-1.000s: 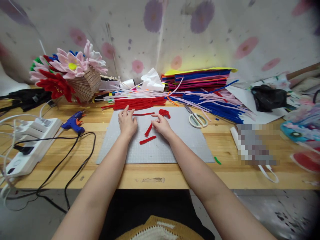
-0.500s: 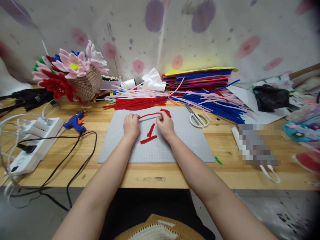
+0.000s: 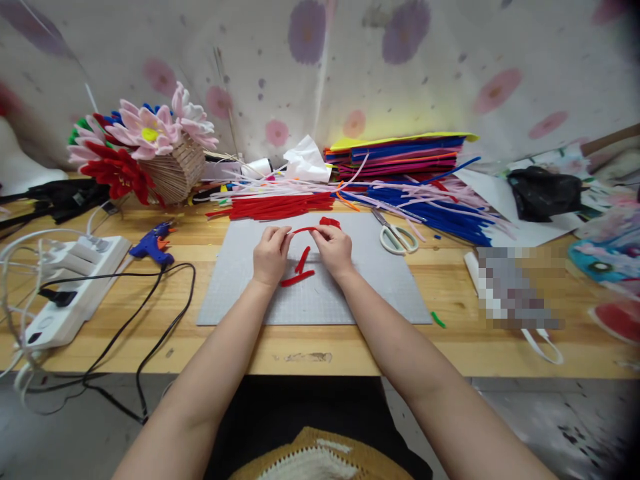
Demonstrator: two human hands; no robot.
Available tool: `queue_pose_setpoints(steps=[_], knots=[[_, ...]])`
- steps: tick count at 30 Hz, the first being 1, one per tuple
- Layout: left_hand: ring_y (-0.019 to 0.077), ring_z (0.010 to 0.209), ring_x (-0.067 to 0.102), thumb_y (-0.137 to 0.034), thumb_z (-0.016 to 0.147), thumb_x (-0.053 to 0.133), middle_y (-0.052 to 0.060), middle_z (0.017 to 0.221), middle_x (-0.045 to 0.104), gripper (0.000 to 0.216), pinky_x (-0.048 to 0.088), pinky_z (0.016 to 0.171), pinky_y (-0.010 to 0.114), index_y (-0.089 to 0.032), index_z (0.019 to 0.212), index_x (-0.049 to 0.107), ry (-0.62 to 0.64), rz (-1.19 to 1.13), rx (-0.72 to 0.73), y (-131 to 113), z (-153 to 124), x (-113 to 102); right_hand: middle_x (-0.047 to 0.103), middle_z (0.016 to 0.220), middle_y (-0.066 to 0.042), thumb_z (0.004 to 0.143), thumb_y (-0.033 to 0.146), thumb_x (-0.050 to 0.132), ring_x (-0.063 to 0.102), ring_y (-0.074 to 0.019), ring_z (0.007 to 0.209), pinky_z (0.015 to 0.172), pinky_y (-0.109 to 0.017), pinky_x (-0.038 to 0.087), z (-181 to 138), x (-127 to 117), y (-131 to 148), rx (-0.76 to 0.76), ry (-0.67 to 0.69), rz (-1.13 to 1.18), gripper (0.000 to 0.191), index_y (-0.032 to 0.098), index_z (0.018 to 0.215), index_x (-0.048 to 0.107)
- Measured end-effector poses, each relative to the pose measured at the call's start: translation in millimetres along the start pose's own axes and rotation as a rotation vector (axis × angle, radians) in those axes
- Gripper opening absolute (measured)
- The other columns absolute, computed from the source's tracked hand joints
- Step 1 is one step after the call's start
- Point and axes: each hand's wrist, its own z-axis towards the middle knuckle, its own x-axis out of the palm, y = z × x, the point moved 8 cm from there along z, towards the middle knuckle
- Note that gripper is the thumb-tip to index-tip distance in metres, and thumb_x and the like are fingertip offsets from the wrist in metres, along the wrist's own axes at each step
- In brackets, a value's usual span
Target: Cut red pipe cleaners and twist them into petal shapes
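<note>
Between my two hands a red pipe cleaner [image 3: 303, 229] arches slightly above the grey cutting mat [image 3: 240, 293]. The fingertips of my left hand [image 3: 271, 253] pinch its left end. My right hand [image 3: 333, 251] pinches it farther right, its fingers closed. Just behind the right hand lies a bunched red piece [image 3: 329, 222], partly covered by the fingers. On the mat below the hands rest a short folded red piece [image 3: 303, 260] and another short red piece [image 3: 297, 279], close together.
White-handled scissors [image 3: 399, 239] lie at the mat's right edge. Behind are red pipe cleaners [image 3: 280, 207] and blue ones [image 3: 465, 223]. At left are a blue glue gun [image 3: 154, 244], a power strip [image 3: 75, 293] with cords, and a basket [image 3: 177, 170] of fuzzy flowers.
My left hand has moved right, closer to my right hand. The pipe cleaner's span between them is shorter and now bows upward.
</note>
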Motion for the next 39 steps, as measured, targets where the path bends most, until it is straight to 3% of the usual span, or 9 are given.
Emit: queue_pose_setpoints(steps=[8,13,16,20,23,27,31,35,39], knots=[[0.0160,0.093,0.055,-0.031,0.084,0.043,0.007,0.096,0.060,0.024,0.040,0.086,0.028,-0.020,0.093,0.062,0.060,-0.103,-0.087,8,1,6,0.044,0.046,0.004,0.066,0.041,0.060,0.037,-0.0082,0.049,0.049,-0.022,0.030,-1,12,-16,0.254,0.049,0.381,0.024,0.019,0.064,0.066],[0.0135,0.078,0.061,-0.034,0.081,0.046,0.004,0.084,0.061,0.020,0.047,0.072,0.026,-0.018,0.086,0.056,0.152,-0.520,-0.384,23,-8,32,0.038,0.039,0.006,0.064,0.041,0.061,0.031,-0.0058,0.040,0.041,-0.021,0.022,-3,29,-19,0.385,0.218,0.616,0.028,0.016,0.074,0.069],[0.0120,0.079,0.061,-0.035,0.079,0.049,0.002,0.080,0.062,0.018,0.049,0.068,0.024,-0.017,0.081,0.052,0.210,-0.800,-0.527,21,-14,47,0.041,0.040,0.006,0.062,0.042,0.062,0.029,-0.0040,0.038,0.037,-0.020,0.017,-6,36,-19,0.453,0.306,0.716,0.031,0.015,0.075,0.068],[0.0112,0.072,0.062,-0.032,0.071,0.060,0.002,0.076,0.063,0.019,0.050,0.066,0.025,-0.014,0.080,0.057,0.377,-0.990,-0.727,13,-24,60,0.047,0.045,0.006,0.062,0.045,0.062,0.027,-0.0028,0.036,0.036,-0.020,0.013,-7,38,-18,0.474,0.376,0.768,0.039,0.015,0.087,0.067],[0.0123,0.069,0.063,-0.031,0.066,0.066,0.005,0.079,0.065,0.025,0.050,0.062,0.024,-0.013,0.082,0.061,0.475,-1.052,-0.838,10,-32,63,0.045,0.042,0.006,0.062,0.046,0.062,0.028,-0.0033,0.036,0.036,-0.019,0.016,-5,35,-16,0.422,0.374,0.705,0.035,0.015,0.078,0.066],[0.0126,0.067,0.063,-0.033,0.064,0.068,0.007,0.078,0.066,0.027,0.050,0.057,0.022,-0.012,0.080,0.063,0.517,-1.072,-0.862,10,-34,64,0.044,0.040,0.005,0.065,0.047,0.060,0.032,-0.0037,0.038,0.039,-0.020,0.023,-4,35,-14,0.346,0.385,0.635,0.033,0.015,0.055,0.059],[0.0115,0.065,0.062,-0.033,0.064,0.068,0.005,0.076,0.066,0.025,0.051,0.056,0.023,-0.012,0.078,0.063,0.527,-1.074,-0.872,11,-35,66,0.045,0.041,0.004,0.067,0.047,0.059,0.036,-0.0046,0.041,0.043,-0.020,0.028,-5,36,-11,0.310,0.404,0.622,0.035,0.015,0.052,0.058],[0.0100,0.061,0.061,-0.030,0.066,0.068,0.004,0.074,0.064,0.023,0.052,0.055,0.022,-0.011,0.077,0.062,0.523,-1.076,-0.876,12,-35,66,0.041,0.041,0.006,0.069,0.046,0.059,0.037,-0.0048,0.042,0.045,-0.019,0.030,-8,39,-8,0.308,0.482,0.666,0.032,0.015,0.073,0.067],[0.0063,0.053,0.056,-0.029,0.068,0.066,0.002,0.066,0.061,0.020,0.051,0.053,0.020,-0.011,0.073,0.059,0.504,-1.129,-0.881,11,-33,65,0.034,0.040,0.009,0.069,0.045,0.060,0.029,-0.0036,0.039,0.042,-0.018,0.025,-10,39,-7,0.333,0.564,0.702,0.039,0.015,0.093,0.067]])
